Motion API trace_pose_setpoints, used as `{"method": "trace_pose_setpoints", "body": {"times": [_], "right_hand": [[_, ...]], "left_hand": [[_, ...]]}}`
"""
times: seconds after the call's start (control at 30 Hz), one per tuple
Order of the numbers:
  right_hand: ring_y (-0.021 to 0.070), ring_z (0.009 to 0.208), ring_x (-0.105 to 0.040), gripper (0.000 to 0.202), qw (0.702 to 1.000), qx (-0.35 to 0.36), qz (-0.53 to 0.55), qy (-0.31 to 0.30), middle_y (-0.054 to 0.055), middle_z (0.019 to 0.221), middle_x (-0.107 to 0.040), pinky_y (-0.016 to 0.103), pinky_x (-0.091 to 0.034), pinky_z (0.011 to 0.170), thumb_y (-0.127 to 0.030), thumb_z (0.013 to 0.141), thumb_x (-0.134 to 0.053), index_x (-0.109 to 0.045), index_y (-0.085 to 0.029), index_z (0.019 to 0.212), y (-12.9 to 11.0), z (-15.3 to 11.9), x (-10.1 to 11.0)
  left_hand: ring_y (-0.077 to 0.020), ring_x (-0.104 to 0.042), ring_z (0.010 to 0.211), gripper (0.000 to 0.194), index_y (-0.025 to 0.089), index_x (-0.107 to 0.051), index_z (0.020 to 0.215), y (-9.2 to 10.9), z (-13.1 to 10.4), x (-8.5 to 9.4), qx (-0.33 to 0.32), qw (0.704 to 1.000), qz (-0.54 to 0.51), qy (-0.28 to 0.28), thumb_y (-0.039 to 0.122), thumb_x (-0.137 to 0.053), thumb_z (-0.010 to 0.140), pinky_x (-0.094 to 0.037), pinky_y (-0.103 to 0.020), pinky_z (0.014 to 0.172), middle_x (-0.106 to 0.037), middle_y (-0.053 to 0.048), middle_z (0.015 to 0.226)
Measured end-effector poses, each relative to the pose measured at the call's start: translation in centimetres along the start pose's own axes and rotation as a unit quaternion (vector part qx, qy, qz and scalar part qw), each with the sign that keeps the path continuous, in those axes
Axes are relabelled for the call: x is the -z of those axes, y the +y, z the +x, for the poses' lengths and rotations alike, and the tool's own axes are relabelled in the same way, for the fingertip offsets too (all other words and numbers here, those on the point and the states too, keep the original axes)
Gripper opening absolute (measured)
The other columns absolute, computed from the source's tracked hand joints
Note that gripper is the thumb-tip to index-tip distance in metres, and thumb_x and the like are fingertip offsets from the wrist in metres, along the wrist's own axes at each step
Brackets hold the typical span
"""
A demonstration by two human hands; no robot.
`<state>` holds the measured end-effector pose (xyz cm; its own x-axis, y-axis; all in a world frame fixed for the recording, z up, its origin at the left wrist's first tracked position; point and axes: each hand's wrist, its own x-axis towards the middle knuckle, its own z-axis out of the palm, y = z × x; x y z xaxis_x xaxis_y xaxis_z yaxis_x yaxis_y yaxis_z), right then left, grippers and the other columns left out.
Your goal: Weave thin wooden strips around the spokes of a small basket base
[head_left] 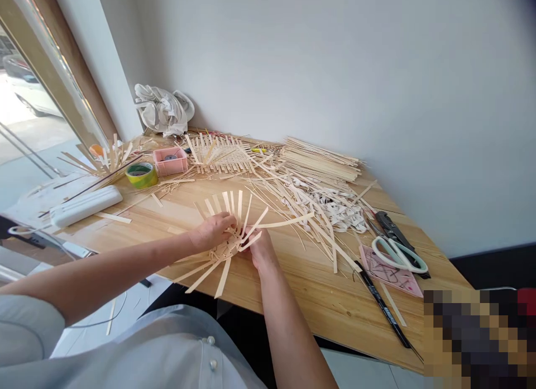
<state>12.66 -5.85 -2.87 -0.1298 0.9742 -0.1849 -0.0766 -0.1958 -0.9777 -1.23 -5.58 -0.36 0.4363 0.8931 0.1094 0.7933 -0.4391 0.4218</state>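
A small round weave of pale flat strips (224, 249) sits near the table's front edge, its loose ends fanning outward and upward. My left hand (218, 228) is at its upper left side, fingers curled closed on the woven part. At the right side, my right hand (260, 248) has its fingers closed round the rim among the upright strips. One long strip (288, 220) runs from near my right hand out to the right. The fingertips of both hands are partly hidden by the strips.
Behind are a flat woven piece (221, 154), a pink box (171, 161), a tape roll (141, 175) and stacked strips (318, 160). Scissors (397, 255), a pink tray (389, 274) and a black pen-like tool (383, 305) lie right. A white power strip (86, 205) lies left.
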Motion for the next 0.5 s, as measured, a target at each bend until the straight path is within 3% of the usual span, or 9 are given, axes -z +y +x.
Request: {"method": "trace_pose_setpoints", "body": {"times": [0.13, 0.27, 0.37, 0.43, 0.5], "right_hand": [[0.0088, 0.043, -0.040, 0.017, 1.000, -0.003, 0.020, -0.014, -0.002, 0.047, -0.047, 0.020, -0.030, 0.039, -0.031, 0.063, -0.048, -0.051, -0.017, 0.055, -0.1, -0.2, 0.0], [0.0122, 0.048, -0.046, 0.021, 0.999, -0.002, 0.033, -0.014, 0.000, 0.047, -0.050, 0.023, -0.035, 0.045, -0.037, 0.066, -0.049, -0.056, -0.017, 0.060, -0.4, -0.3, 0.0], [0.0122, 0.049, -0.047, 0.019, 0.998, 0.003, 0.056, -0.012, -0.001, 0.048, -0.052, 0.023, -0.036, 0.047, -0.036, 0.065, -0.052, -0.057, -0.018, 0.061, -0.6, -0.4, 0.1], [0.0113, 0.049, -0.046, 0.019, 0.997, 0.006, 0.075, -0.006, -0.001, 0.052, -0.054, 0.023, -0.035, 0.046, -0.035, 0.065, -0.053, -0.057, -0.017, 0.060, -0.7, -0.4, 0.1], [0.0105, 0.048, -0.046, 0.019, 0.995, 0.011, 0.095, 0.008, -0.001, 0.054, -0.055, 0.022, -0.034, 0.046, -0.034, 0.065, -0.053, -0.057, -0.017, 0.060, -0.7, -0.4, 0.1]], "left_hand": [[-0.0099, -0.047, 0.061, 0.011, 0.015, -0.056, 0.075, 0.5, 0.5, 1.1, -0.028, 0.997, -0.034, -0.063, 0.014, -0.047, 0.069, -0.036, -0.020, 0.057, -0.052, 0.000, 0.068], [-0.0080, -0.045, 0.051, 0.012, 0.016, -0.057, 0.072, 1.5, 1.9, 4.4, -0.026, 0.990, -0.082, -0.109, 0.015, -0.045, 0.071, -0.032, -0.019, 0.050, -0.050, 0.003, 0.056], [-0.0075, -0.047, 0.047, 0.009, 0.015, -0.056, 0.071, 2.3, 3.5, 6.9, 0.001, 0.965, -0.200, -0.170, 0.020, -0.049, 0.072, -0.033, -0.017, 0.045, -0.050, 0.004, 0.052], [-0.0067, -0.048, 0.046, 0.009, 0.014, -0.054, 0.070, 2.9, 4.3, 7.8, 0.010, 0.937, -0.317, -0.145, 0.022, -0.052, 0.072, -0.034, -0.017, 0.044, -0.050, 0.003, 0.052], [-0.0049, -0.046, 0.047, 0.012, 0.013, -0.052, 0.069, 3.6, 4.6, 8.1, 0.017, 0.890, -0.453, -0.051, 0.025, -0.054, 0.072, -0.033, -0.015, 0.043, -0.049, 0.003, 0.055]]}}
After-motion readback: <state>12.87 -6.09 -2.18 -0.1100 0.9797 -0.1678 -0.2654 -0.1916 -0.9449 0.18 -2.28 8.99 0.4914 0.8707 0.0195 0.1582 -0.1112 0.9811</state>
